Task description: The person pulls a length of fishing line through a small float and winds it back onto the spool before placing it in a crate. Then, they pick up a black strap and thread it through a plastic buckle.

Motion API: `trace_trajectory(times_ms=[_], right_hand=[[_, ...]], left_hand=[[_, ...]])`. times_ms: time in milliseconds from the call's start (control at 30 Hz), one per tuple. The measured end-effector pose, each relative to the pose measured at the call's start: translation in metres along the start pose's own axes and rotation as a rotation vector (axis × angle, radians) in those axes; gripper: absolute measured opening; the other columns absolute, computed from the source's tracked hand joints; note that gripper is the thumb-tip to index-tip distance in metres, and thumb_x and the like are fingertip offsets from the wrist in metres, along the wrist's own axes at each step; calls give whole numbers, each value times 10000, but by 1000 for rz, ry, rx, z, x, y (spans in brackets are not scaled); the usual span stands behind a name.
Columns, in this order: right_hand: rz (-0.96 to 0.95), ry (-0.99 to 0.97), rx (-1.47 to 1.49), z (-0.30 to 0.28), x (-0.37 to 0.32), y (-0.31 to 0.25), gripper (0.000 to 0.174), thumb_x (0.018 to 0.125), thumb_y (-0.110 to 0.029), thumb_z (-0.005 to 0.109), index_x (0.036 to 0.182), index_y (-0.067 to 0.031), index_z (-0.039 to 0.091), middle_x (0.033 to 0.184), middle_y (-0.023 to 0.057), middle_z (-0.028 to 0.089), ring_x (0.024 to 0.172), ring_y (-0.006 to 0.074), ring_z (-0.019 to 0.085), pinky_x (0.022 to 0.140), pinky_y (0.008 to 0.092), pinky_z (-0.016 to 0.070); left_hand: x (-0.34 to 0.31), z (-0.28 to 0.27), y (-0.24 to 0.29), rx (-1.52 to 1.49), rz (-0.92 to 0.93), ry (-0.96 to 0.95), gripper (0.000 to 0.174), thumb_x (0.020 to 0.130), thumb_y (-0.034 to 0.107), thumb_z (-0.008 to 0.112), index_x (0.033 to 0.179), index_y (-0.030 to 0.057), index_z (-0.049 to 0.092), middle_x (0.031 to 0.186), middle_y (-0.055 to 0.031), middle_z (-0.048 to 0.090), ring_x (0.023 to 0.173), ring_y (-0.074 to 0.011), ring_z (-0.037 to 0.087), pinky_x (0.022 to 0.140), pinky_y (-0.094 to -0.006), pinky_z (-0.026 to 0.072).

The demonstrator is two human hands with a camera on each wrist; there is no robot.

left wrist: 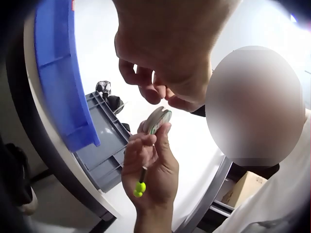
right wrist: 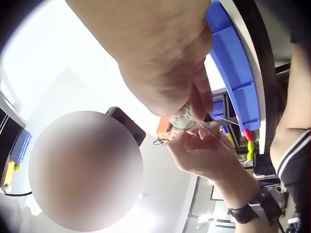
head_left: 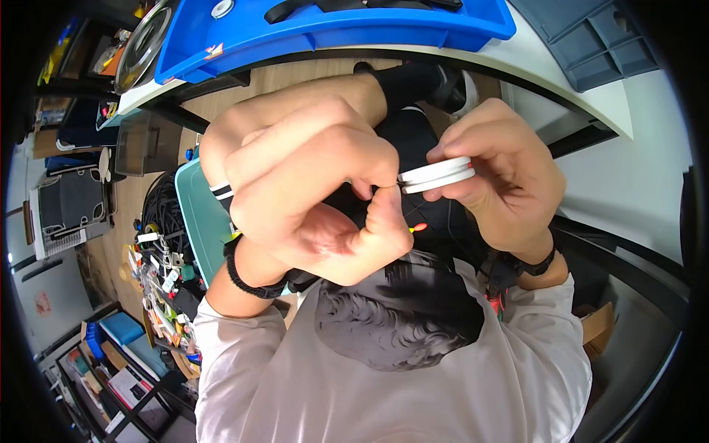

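Note:
My right hand pinches a white spool of fishing line by its rims, between thumb and fingers. Close against the spool's left edge, my left hand has its thumb and index fingertip together, pinching the thin line. Its other fingers are curled. A small fishing float, red and yellow-green, hangs on the line below the hands. The left wrist view shows the float's yellow-green beads in front of the right palm. A printed label shows on the spool's face in the right wrist view.
Ahead on the white table is a blue tray with another small white spool and black straps. A grey divided tray lies to the right. Cables and small items crowd the left, beside a teal bin.

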State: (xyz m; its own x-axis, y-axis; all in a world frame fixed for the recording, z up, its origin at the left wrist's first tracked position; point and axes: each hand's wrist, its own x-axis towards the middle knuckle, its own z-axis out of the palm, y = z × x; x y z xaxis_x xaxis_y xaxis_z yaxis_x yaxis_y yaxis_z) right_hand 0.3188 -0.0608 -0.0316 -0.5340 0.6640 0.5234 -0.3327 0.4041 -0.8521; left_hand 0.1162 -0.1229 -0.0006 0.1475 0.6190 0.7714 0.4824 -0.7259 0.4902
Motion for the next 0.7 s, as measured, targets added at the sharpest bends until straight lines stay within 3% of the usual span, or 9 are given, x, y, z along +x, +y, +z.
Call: trace_trajectory(times_ms=[67, 100, 167, 200, 333, 500, 567, 600, 700], right_hand=[[20, 2, 83, 3, 0, 1, 259, 871, -54, 763, 1062, 45, 619, 983, 114, 622, 806, 151, 661, 676, 243, 564], [43, 1, 167, 4, 0, 1, 261, 892, -43, 741, 1086, 53, 596, 1013, 122, 607, 825, 154, 670, 691, 241, 567], [40, -5, 178, 5, 1, 6, 266, 909, -41, 719, 1109, 51, 569, 1035, 124, 597, 830, 159, 675, 699, 245, 568], [40, -12, 189, 6, 2, 9, 270, 927, -39, 696, 1132, 50, 543, 1056, 126, 587, 835, 165, 680, 706, 250, 569], [138, 84, 315, 16, 3, 15, 281, 975, -88, 644, 1166, 40, 482, 1065, 126, 603, 835, 174, 683, 707, 276, 565], [130, 140, 359, 16, 7, 22, 306, 998, -169, 628, 1174, 31, 476, 1062, 132, 650, 838, 149, 654, 711, 267, 543], [96, 146, 327, 13, 9, 26, 322, 1006, -204, 621, 1179, 26, 475, 1062, 134, 662, 841, 141, 643, 717, 266, 536], [89, 186, 347, 14, 10, 27, 333, 1011, -227, 614, 1183, 24, 478, 1065, 134, 661, 846, 137, 636, 728, 265, 532], [81, 237, 367, 11, 14, 34, 370, 1023, -286, 592, 1194, 24, 484, 1066, 127, 663, 863, 136, 634, 749, 277, 528]], left_hand=[[-5, -5, -1, -24, -108, -72, 109, 794, 61, 625, 804, -8, 541, 721, -100, 583, 590, -138, 535, 562, -247, 425], [-7, 1, -3, -24, -104, -73, 109, 794, 61, 625, 804, -8, 541, 721, -100, 583, 590, -138, 535, 562, -247, 425], [-10, 20, -9, -221, -159, 182, 101, 838, 79, 573, 846, -2, 513, 775, -133, 597, 660, -142, 563, 611, -241, 435], [-10, 24, -5, -239, -254, 202, 107, 878, 103, 532, 872, 8, 484, 814, -150, 605, 716, -155, 587, 645, -241, 453], [-8, 45, -24, -368, -154, 404, 122, 943, 67, 543, 956, -32, 473, 858, -162, 642, 657, -120, 575, 593, -208, 473], [-6, 45, -23, -412, -358, 485, 141, 978, 139, 470, 959, 6, 427, 927, -214, 672, 685, -150, 620, 566, -225, 475], [-9, 46, -26, -584, -423, 523, 129, 965, 144, 459, 944, 21, 425, 972, -243, 677, 706, -164, 629, 578, -241, 486], [-14, 43, -29, -585, -432, 451, 199, 955, 236, 473, 904, 57, 402, 1028, -304, 648, 788, -257, 630, 645, -323, 513], [-18, 42, -33, -592, -399, 458, 210, 954, 253, 460, 897, 60, 401, 1049, -316, 646, 795, -272, 628, 684, -345, 507]])
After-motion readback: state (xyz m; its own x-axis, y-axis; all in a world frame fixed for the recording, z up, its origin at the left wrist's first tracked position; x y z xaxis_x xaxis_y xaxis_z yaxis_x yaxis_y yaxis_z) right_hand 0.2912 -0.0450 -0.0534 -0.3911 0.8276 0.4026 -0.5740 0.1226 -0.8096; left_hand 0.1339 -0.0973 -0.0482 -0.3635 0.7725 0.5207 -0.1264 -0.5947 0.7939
